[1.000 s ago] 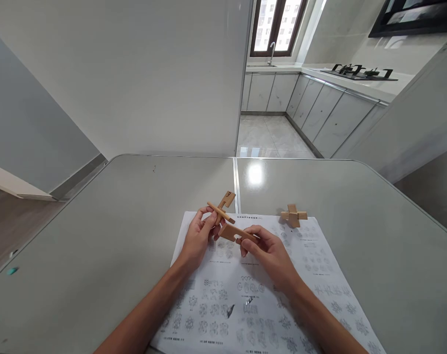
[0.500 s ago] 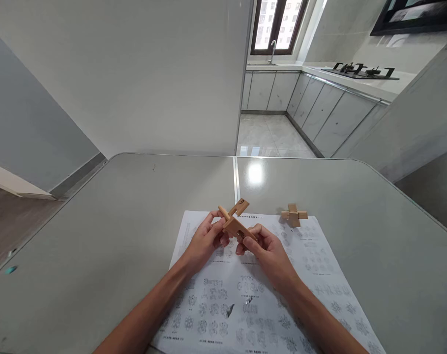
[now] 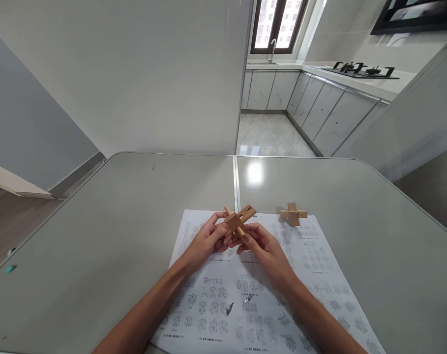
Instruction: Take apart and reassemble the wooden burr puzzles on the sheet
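Between my two hands, above the printed sheet, are the crossed pieces of a wooden interlocking puzzle [image 3: 236, 221]. One flat piece with a dark mark points up to the right, and a round rod end sticks out at each side of the middle block. My left hand [image 3: 207, 241] grips the block's left side between thumb and fingers. The thumb and fingers of my right hand [image 3: 264, 244] close around the lower right rod end. Fingers hide the puzzle's underside. A second wooden puzzle [image 3: 293, 215], assembled as a cross, rests at the sheet's upper right edge.
The large sheet [image 3: 212, 290] with printed puzzle diagrams lies under my forearms on the grey table [image 3: 98, 236]. Two small dark scraps [image 3: 229, 309] are on the sheet. A small teal object [image 3: 10, 269] sits near the table's left edge. Beyond is a kitchen counter [image 3: 312, 73].
The held puzzle has turned and shifted slightly right, its marked piece now lower. The notched piece that my right hand gripped is no longer visible there; a round rod end shows instead.
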A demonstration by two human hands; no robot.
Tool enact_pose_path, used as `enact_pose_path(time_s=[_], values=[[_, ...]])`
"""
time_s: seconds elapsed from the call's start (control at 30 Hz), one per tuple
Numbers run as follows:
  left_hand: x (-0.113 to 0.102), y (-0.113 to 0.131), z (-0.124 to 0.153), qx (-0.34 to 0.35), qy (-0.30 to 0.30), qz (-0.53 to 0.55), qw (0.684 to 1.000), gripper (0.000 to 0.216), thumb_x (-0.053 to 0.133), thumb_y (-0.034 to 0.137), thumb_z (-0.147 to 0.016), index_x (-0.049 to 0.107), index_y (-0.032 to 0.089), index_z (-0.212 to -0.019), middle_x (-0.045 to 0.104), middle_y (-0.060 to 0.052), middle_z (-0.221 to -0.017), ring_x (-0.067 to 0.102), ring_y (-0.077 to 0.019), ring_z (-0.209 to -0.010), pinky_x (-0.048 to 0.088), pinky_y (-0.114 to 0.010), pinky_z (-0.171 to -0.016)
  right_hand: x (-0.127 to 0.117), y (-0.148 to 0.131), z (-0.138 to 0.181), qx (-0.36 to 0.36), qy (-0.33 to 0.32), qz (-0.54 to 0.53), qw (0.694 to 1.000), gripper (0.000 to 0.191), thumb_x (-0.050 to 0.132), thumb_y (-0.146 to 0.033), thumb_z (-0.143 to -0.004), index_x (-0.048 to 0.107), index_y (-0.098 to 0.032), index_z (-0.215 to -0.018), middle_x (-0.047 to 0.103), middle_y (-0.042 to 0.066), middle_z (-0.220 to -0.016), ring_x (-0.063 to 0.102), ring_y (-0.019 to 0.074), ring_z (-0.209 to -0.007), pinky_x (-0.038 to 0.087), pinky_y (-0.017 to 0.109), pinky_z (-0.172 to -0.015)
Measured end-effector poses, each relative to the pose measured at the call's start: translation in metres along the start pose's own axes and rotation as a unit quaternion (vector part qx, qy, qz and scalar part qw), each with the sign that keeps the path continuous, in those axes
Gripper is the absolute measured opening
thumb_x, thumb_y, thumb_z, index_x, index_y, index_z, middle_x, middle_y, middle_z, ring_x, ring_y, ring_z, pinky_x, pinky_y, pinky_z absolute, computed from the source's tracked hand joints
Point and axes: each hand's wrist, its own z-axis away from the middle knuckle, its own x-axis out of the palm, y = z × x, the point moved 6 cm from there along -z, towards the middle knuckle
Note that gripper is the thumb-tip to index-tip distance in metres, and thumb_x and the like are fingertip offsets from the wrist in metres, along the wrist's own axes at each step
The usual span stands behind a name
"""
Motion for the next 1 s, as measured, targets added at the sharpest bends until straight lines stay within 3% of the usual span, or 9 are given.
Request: enact_pose_path(time_s=[0.17,0.4,0.53,0.87,1.0], values=[[0.002,0.002,0.002,-0.012,-0.015,-0.025,1.000,0.050,0.066,0.059,-0.097,0.052,0.021,-0.125,0.041,0.008,-0.068,0.029,-0.0101,-0.058,0.022,-0.025,-0.054,-0.001,-0.001,0.000,0.006,0.012,-0.019,1.000,0.030,0.073,-0.053,-0.098,0.074,-0.024,-0.106,0.079,0.008,-0.106,0.075,0.0241,-0.095,0.059,0.037,-0.080],[0.005,0.001,0.002,-0.003,-0.070,-0.075,0.995,0.042,0.060,0.061,-0.100,0.053,0.020,-0.101,0.034,0.009,-0.068,0.020,-0.0089,-0.057,0.019,-0.025,-0.052,-0.009,-0.002,0.000,0.014,0.021,0.006,1.000,0.032,0.076,-0.053,-0.095,0.075,-0.022,-0.106,0.078,0.008,-0.103,0.076,0.0243,-0.089,0.060,0.039,-0.080],[0.003,0.006,0.002,0.002,-0.046,-0.119,0.992,0.044,0.059,0.063,-0.101,0.053,0.020,-0.102,0.033,0.009,-0.067,0.021,-0.0090,-0.056,0.019,-0.025,-0.051,-0.009,-0.003,-0.001,0.007,0.021,0.005,1.000,0.032,0.074,-0.053,-0.096,0.073,-0.023,-0.109,0.078,0.009,-0.111,0.077,0.0251,-0.093,0.061,0.040,-0.082],[0.000,0.001,-0.001,0.008,-0.060,-0.068,0.996,0.043,0.062,0.062,-0.099,0.042,0.025,-0.096,0.023,0.011,-0.067,0.014,-0.0088,-0.056,0.017,-0.023,-0.052,-0.011,-0.001,-0.002,0.003,0.035,0.004,0.999,0.039,0.074,-0.059,-0.094,0.070,-0.023,-0.105,0.080,0.010,-0.107,0.079,0.0260,-0.089,0.063,0.043,-0.081],[0.005,0.001,0.002,-0.004,-0.070,-0.070,0.995,0.044,0.063,0.063,-0.098,0.042,0.024,-0.096,0.025,0.010,-0.069,0.017,-0.0086,-0.056,0.019,-0.023,-0.053,-0.011,-0.001,0.000,0.006,0.033,0.005,0.999,0.038,0.074,-0.059,-0.094,0.070,-0.022,-0.104,0.080,0.009,-0.104,0.078,0.0251,-0.087,0.063,0.042,-0.081]])
